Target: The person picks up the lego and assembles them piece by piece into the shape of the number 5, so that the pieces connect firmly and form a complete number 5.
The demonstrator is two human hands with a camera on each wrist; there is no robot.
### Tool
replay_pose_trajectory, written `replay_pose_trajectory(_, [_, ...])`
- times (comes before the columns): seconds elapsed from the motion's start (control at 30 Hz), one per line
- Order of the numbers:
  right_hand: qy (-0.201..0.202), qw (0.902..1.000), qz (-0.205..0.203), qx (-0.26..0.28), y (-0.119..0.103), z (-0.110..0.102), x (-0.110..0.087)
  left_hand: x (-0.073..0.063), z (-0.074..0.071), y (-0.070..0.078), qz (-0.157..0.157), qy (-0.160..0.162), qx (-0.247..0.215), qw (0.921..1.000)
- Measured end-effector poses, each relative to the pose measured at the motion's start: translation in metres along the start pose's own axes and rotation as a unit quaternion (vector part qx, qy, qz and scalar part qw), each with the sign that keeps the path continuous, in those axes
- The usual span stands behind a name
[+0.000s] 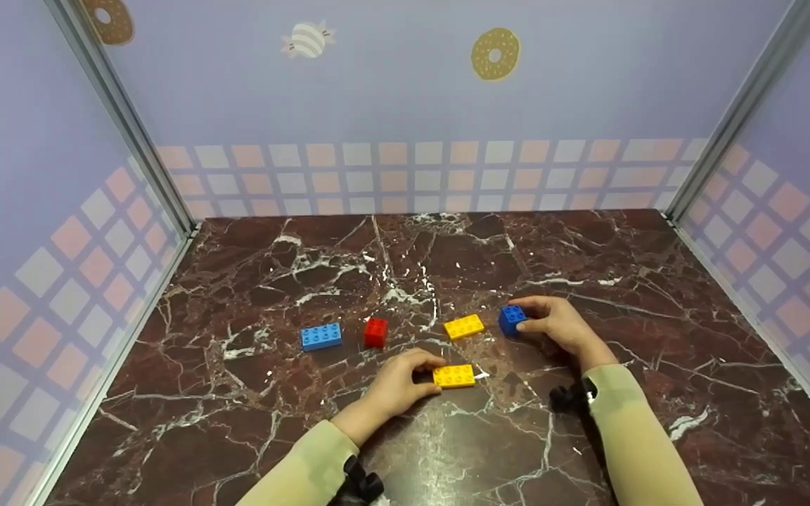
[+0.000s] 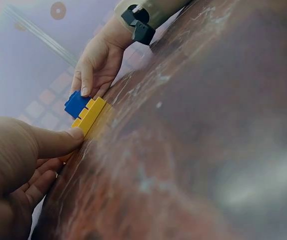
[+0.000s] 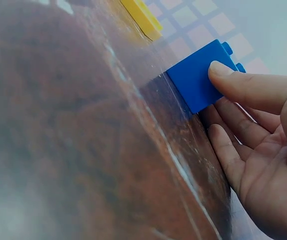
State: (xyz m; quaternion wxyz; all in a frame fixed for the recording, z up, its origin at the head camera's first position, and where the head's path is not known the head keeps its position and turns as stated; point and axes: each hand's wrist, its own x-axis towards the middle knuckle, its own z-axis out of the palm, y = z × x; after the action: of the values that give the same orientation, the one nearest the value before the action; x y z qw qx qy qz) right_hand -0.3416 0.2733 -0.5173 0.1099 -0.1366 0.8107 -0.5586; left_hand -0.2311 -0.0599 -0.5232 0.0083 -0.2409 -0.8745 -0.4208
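Observation:
In the head view my left hand [image 1: 398,383] pinches the left end of a flat yellow building brick [image 1: 454,376] between thumb and fingers, low at the table. Further right, my right hand [image 1: 558,323] holds a dark blue square brick [image 1: 512,320] from its right side, the thumb on the near face. The right wrist view shows that thumb pressed to the side of the blue brick [image 3: 198,77], whose lower edge is right at the tabletop. A second flat yellow brick [image 1: 464,327] lies between the two hands, a little behind the first.
A small red brick [image 1: 375,332] and a longer light blue brick [image 1: 321,336] stand to the left, beyond my left hand. The dark red marbled table [image 1: 236,422] is bordered at the back and sides by purple patterned panels [image 1: 405,91] with metal corner posts.

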Motion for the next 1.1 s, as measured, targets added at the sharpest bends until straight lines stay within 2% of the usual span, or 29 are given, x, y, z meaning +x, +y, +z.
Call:
replay_pose_trajectory(0.33, [-0.002, 0.9998, -0.008, -0.019, -0.012, 0.012, -0.002, -0.005, -0.009, -0.008, 0.005, 0.003, 0.003, 1.0000])
replay_pose_trajectory(0.7, [-0.032, 0.9984, -0.045, -0.008, -0.037, 0.046, -0.003, -0.005, -0.019, -0.013, 0.001, -0.001, -0.004, 1.0000])
replay_pose_trajectory(1.1, [-0.100, 0.9918, -0.076, -0.025, -0.053, 0.079, -0.008, -0.006, -0.021, -0.014, 0.009, -0.002, -0.009, 0.9999])
